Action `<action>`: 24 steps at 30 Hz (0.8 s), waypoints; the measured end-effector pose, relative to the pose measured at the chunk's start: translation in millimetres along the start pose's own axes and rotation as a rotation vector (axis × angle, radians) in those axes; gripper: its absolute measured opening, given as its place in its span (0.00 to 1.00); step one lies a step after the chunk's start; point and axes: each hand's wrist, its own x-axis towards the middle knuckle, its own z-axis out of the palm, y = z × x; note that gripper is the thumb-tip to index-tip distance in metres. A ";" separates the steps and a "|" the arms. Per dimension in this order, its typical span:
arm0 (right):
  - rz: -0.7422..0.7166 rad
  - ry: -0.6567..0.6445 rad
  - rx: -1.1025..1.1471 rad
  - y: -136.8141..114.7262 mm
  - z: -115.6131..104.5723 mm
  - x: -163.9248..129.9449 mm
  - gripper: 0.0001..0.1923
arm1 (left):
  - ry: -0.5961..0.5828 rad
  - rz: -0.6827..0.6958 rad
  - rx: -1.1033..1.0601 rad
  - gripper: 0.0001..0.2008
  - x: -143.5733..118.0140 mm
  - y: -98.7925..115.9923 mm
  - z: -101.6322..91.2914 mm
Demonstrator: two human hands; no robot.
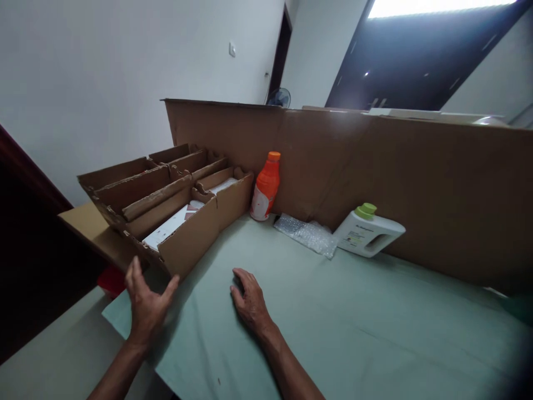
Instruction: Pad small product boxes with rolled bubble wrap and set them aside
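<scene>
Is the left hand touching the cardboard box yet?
Cannot tell. In the head view the left hand is open right at the near corner of the cardboard box, but neither contact nor a gap shows plainly.

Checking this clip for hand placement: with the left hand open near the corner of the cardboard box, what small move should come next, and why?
Probably close the left hand onto the near corner of the cardboard box. That hand is open, fingers spread, just short of the corner and seemingly not yet gripping it. The right hand lies flat and empty on the green sheet, so it holds nothing.
</scene>
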 end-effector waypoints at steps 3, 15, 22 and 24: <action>-0.002 0.005 0.011 1.5 0.9 -0.9 0.22 | 0.051 0.336 0.036 0.41 7.4 36.8 -17.0; 0.014 0.012 0.068 -3.5 -2.1 1.6 0.15 | -0.614 0.600 0.648 0.22 183.8 199.5 126.7; 0.037 0.018 0.092 -5.6 -4.5 2.5 0.12 | -0.753 0.313 0.687 0.20 210.4 184.4 193.3; 0.043 0.020 0.103 -5.3 -4.2 2.9 0.12 | -0.775 0.299 0.642 0.20 212.9 176.0 199.9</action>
